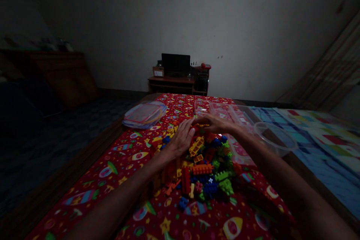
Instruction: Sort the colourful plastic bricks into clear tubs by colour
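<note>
A heap of small plastic building blocks (206, 167) in red, yellow, blue, green and orange lies on a red patterned cloth (118, 165). My left hand (181, 138) rests flat on the far left side of the heap, fingers stretched out together. My right hand (215, 123) reaches over the far edge of the heap, fingers extended and curved down onto the blocks. The fingertips of both hands nearly meet at the back of the pile. Neither hand visibly holds a block.
Several clear plastic containers (247, 118) stand right of the heap, one round tub (277, 137) nearest. A stack of clear lids (144, 114) lies at the far left. A checked blue cloth (320, 146) covers the right. A low desk with a monitor (176, 65) stands by the wall.
</note>
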`<state>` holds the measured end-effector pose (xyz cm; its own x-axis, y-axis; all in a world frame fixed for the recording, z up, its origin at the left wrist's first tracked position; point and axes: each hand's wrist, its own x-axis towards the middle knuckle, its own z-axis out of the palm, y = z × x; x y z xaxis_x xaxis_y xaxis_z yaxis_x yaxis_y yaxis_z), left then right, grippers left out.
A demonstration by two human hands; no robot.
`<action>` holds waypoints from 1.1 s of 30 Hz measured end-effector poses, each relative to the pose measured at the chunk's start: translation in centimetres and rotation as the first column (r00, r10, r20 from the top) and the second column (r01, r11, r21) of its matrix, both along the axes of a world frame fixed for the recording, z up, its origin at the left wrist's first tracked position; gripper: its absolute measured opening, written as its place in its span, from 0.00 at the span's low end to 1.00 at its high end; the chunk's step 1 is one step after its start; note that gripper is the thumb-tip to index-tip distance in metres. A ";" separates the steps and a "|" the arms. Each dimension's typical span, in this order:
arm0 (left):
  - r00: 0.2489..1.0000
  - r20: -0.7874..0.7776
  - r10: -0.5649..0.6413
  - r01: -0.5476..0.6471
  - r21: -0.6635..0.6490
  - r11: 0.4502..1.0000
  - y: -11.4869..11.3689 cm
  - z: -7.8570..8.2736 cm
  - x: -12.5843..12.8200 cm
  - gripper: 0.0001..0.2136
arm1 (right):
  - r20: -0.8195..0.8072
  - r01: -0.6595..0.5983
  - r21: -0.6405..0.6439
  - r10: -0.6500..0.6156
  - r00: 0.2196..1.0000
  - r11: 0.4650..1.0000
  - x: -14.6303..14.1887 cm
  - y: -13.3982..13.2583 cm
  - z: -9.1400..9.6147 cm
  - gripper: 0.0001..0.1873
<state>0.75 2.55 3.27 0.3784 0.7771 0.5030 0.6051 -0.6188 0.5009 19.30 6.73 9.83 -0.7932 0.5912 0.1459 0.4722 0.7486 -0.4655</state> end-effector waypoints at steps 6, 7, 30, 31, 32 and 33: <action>0.998 -0.024 0.061 -0.060 0.026 0.998 -3.0 -0.1 -4.9 0.25 | -0.220 0.426 0.156 -0.389 0.894 0.891 5.6 -6.0 -2.6 0.19; 0.995 -0.061 0.084 -0.083 0.022 0.996 -3.3 -0.9 -6.5 0.25 | -0.228 0.448 0.181 -0.406 0.885 0.876 6.1 -7.0 -3.2 0.20; 0.996 -0.090 0.004 -0.001 0.031 1.000 0.9 0.8 -4.2 0.19 | -0.389 0.615 0.180 -0.519 0.761 0.767 4.8 -6.2 -4.5 0.18; 0.993 -0.115 -0.016 0.015 -0.011 1.000 1.6 1.1 -4.1 0.19 | -0.353 0.637 0.187 -0.554 0.754 0.748 5.5 -5.6 -4.4 0.19; 0.991 -0.132 -0.017 0.011 -0.046 0.999 2.1 1.4 -4.0 0.19 | -0.307 0.648 0.196 -0.582 0.753 0.736 6.1 -5.0 -4.5 0.22; 0.991 -0.135 -0.001 -0.009 -0.074 0.997 2.6 1.6 -3.9 0.19 | -0.256 0.648 0.203 -0.599 0.759 0.734 6.7 -4.5 -4.8 0.24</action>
